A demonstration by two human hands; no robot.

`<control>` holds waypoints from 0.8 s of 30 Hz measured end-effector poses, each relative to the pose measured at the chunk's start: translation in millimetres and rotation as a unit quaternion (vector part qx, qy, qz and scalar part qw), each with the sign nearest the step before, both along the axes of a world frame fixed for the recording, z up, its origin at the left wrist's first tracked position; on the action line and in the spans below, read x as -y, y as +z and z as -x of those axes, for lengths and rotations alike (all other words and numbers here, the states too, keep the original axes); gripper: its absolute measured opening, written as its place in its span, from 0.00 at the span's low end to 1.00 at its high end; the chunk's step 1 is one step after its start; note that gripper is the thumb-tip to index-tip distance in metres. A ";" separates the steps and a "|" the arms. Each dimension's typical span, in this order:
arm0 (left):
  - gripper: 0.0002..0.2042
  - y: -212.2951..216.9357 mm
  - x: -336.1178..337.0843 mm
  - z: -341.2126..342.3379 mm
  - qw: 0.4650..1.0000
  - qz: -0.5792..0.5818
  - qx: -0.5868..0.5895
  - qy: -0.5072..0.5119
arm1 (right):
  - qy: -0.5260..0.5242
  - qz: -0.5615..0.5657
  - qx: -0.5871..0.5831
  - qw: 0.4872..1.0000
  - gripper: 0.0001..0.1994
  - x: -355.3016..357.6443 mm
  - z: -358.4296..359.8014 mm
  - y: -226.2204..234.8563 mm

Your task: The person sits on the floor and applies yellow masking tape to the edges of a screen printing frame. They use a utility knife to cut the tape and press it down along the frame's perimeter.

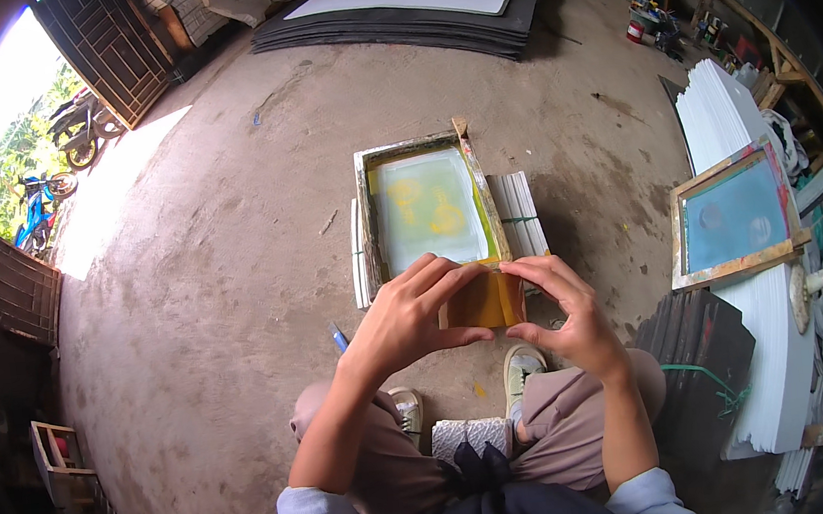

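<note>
A wooden screen-printing frame [362, 177] lies in front of me on a bundle of white sheets [519, 217] tied with green string. Yellow marks show on its pale mesh [427, 211]. At the frame's near side I hold a yellow-orange flat piece [476, 307], perhaps a squeegee; its exact kind does not show. My left hand [417, 311] grips it from the left, fingers along the top edge and thumb below. From the right, my right hand [571, 316] grips it the same way. The two hands' fingertips almost meet.
A blue pen-like tool [340, 337] lies on the floor, left of my left hand. On the right, another screen frame [679, 231] leans near white sheet stacks [719, 108] and a dark tied stack [694, 359]. Large flat sheets [410, 34] lie at the back.
</note>
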State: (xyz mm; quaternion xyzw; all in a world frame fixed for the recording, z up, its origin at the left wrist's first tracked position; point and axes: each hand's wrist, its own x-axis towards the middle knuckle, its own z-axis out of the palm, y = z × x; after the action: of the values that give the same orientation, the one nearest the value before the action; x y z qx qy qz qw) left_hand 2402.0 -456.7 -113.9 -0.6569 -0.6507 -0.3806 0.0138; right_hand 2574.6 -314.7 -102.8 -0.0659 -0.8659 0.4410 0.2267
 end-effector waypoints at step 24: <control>0.28 -4.7 0.1 -3.3 0.993 -0.039 -0.053 0.102 | -0.112 0.077 -0.076 0.988 0.17 14.7 14.5 -28.7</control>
State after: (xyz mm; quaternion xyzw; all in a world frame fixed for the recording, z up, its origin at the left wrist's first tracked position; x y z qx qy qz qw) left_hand 2405.3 -456.7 -118.6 -0.6049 -0.6975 -0.3673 0.1125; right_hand 2560.1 -329.3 -131.5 -0.1458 -0.7968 0.4817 0.3343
